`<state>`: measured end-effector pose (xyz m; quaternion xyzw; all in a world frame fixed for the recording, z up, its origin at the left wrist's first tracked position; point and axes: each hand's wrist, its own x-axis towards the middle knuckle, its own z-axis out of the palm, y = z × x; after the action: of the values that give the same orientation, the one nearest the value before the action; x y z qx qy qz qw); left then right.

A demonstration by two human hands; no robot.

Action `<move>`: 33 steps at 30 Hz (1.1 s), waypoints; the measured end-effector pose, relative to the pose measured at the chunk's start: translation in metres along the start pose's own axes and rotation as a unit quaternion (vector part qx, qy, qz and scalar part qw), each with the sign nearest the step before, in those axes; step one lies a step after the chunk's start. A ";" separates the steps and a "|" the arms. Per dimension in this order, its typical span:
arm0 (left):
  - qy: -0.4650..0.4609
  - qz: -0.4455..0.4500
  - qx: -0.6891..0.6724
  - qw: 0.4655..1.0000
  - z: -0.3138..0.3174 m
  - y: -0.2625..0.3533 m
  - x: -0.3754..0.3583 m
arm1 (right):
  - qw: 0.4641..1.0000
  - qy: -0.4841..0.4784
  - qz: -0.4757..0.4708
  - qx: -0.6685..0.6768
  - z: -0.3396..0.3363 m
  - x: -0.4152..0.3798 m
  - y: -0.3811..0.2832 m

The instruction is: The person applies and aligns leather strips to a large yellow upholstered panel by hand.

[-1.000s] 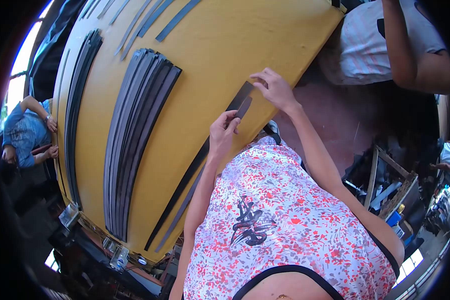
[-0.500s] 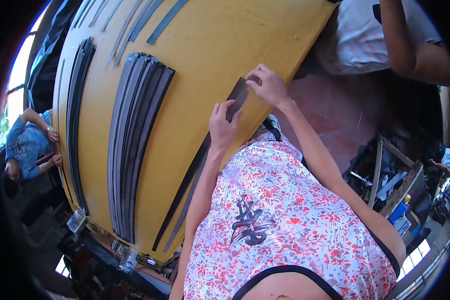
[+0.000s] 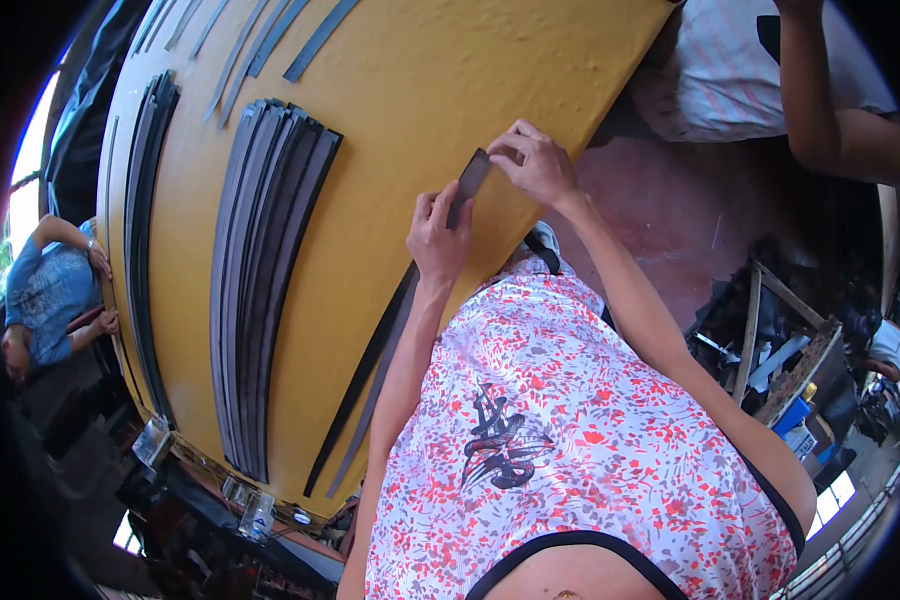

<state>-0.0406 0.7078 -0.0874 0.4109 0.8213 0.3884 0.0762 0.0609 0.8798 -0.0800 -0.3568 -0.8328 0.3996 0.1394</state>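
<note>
Two long, thin dark strips, a black strip (image 3: 363, 380) and a greyish strip (image 3: 370, 425), run along the near edge of the yellow table. They spread apart toward the lower end, beneath my left forearm. At the upper end they lie one over the other as a single strip end (image 3: 473, 172). My left hand (image 3: 438, 238) is closed around them just below that end. The fingertips of my right hand (image 3: 536, 168) pinch at the strip's top corner; how much they grip is partly hidden.
A thick bundle of dark strips (image 3: 270, 290) lies mid-table, with a narrower bundle (image 3: 142, 240) farther left. Several loose strips (image 3: 320, 40) lie at the far end of the yellow table (image 3: 450, 80). One person (image 3: 55, 290) works at the opposite edge; another (image 3: 730, 75) is at upper right.
The two strip ends, offset and apart before, now overlap in line. My left hand has shifted slightly up and left along them; my right hand stays at the top corner.
</note>
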 end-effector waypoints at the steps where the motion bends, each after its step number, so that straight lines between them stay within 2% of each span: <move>1: 0.006 0.014 0.009 1.000 0.001 -0.001 0.000 | 1.000 0.001 -0.003 0.003 0.000 0.000 0.000; 12: 0.003 0.014 0.033 0.999 0.004 -0.004 0.001 | 1.000 -0.011 -0.004 0.007 0.001 0.002 0.003; 17: -0.001 0.013 0.042 0.999 0.004 -0.004 0.002 | 0.999 0.009 -0.035 0.007 0.003 0.003 0.007; 19: -0.023 -0.021 0.043 0.999 0.003 -0.002 0.003 | 0.999 0.006 -0.030 0.009 0.003 0.004 0.007; 33: -0.035 -0.012 0.056 0.998 0.006 -0.005 0.006 | 0.999 0.012 -0.028 0.032 0.006 0.006 0.013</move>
<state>-0.0455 0.7137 -0.0938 0.4181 0.8435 0.3259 0.0862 0.0603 0.8861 -0.0939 -0.3336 -0.8274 0.4178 0.1719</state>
